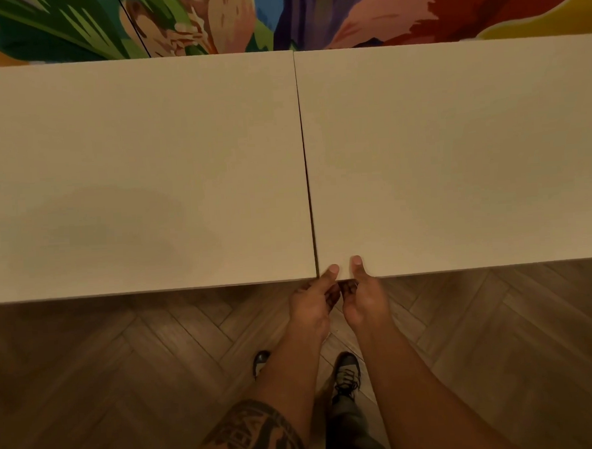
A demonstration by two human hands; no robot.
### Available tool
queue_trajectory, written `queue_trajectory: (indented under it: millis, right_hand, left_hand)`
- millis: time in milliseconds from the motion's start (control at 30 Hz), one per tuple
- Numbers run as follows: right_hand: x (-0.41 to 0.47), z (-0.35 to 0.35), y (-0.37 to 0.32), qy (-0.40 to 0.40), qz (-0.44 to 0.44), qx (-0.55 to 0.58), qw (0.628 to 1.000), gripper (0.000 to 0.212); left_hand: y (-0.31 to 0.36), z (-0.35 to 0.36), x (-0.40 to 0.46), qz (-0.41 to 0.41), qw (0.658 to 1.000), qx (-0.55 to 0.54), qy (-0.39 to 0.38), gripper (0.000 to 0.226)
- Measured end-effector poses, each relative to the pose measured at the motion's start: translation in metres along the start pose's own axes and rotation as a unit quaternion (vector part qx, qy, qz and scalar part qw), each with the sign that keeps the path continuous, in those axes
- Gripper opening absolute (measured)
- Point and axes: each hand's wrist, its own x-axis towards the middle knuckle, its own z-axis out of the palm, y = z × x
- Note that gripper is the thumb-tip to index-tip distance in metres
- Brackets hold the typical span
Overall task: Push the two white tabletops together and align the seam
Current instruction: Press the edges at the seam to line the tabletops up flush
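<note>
Two white tabletops lie side by side, the left tabletop (141,170) and the right tabletop (455,154). A thin dark seam (305,162) runs between them from the far edge to the near edge. The near edge of the left top sits slightly lower in the frame than that of the right one. My left hand (314,302) and my right hand (363,296) both grip the near edge of the right tabletop beside the seam. Both thumbs rest on top, and the fingers curl underneath, hidden.
A bright floral mural (277,16) stands right behind the tabletops' far edges. Below the near edges is a wooden herringbone floor (123,363). My shoes (345,372) stand on it under my arms.
</note>
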Motion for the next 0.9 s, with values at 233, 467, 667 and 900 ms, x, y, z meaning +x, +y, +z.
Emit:
queue_trajectory:
  millis: [233,467,667,900]
  right_hand:
    - [-0.002,-0.011,0.004,0.02,0.004,0.009,1.0,0.059]
    - [0.002,-0.008,0.008,0.03,-0.019,0.005,0.999,0.053]
    - [0.004,-0.006,0.01,0.041,-0.015,0.003,0.999,0.052]
    - [0.003,0.007,0.013,0.043,-0.015,0.006,0.999,0.054]
  left_hand:
    - [-0.005,-0.007,-0.002,-0.007,1.0,0.02,-0.01,0.053]
    - [-0.003,-0.007,-0.003,-0.002,1.0,0.02,-0.005,0.049]
    - [-0.006,-0.006,0.0,-0.022,1.0,0.016,0.0,0.029]
    - [0.0,-0.005,0.0,-0.013,1.0,-0.019,0.003,0.035]
